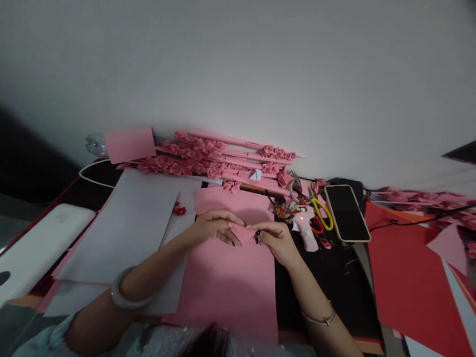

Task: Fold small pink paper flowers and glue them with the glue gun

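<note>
A small folded piece of pink paper (242,233) is held between both hands over the middle of the table. My left hand (217,227) pinches its left side, thumb and fingers pressed together. From the other side, my right hand (273,240) grips its top right edge with the fingertips. Beneath the hands lies a large sheet of pink paper (230,292). Just behind them, a small pink paper flower (232,186) sits near the sheet's far edge. The exact folds are partly covered by my fingers.
White sheets (116,230) and a white power bank (37,246) lie left. Pink paper flower stems (207,154) line the wall. A pink glue gun (308,232), yellow-handled scissors (322,212) and a phone (347,212) are right of my hands. Red sheets (413,288) lie far right.
</note>
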`<state>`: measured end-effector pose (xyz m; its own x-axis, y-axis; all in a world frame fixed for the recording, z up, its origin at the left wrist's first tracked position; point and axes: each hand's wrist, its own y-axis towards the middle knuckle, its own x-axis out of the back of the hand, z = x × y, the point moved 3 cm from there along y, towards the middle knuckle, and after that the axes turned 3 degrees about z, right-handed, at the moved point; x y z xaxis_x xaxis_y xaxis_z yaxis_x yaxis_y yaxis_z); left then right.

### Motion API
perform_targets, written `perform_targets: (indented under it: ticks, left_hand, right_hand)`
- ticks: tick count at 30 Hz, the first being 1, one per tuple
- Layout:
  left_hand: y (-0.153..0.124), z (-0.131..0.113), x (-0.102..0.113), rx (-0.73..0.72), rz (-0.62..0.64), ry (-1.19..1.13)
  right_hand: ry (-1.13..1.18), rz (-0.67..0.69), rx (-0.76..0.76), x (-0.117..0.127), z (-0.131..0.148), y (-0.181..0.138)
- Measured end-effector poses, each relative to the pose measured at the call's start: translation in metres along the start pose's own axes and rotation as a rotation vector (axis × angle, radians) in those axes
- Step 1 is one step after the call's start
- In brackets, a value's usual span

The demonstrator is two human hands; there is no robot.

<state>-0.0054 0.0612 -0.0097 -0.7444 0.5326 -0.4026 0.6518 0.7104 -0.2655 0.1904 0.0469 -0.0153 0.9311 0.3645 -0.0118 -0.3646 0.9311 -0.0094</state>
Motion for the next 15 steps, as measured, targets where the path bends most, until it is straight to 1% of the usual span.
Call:
perform_targets:
  ticks: [2,4,9,12,15]
  left_hand:
    - [0.001,0.000,0.000,-0.010,-0.012,-0.008]
    - [0.001,0.000,-0.001,-0.016,-0.051,0.034]
    - [0.003,0.001,-0.005,-0.017,-0.158,0.152]
    - [0.003,0.002,-0.006,-0.018,-0.170,0.176]
    - [0.003,0.004,-0.007,-0.032,-0.166,0.294]
  right_hand:
    - [-0.003,0.015,0.007,0.000,0.002,-0.001]
    - [-0.019,0.016,0.009,-0.002,0.004,0.000]
    - [-0.109,-0.035,-0.023,-0.007,0.004,0.003]
    - [-0.149,-0.040,-0.036,-0.011,0.005,0.005]
    - [-0.204,-0.006,-0.050,-0.014,0.007,0.006]
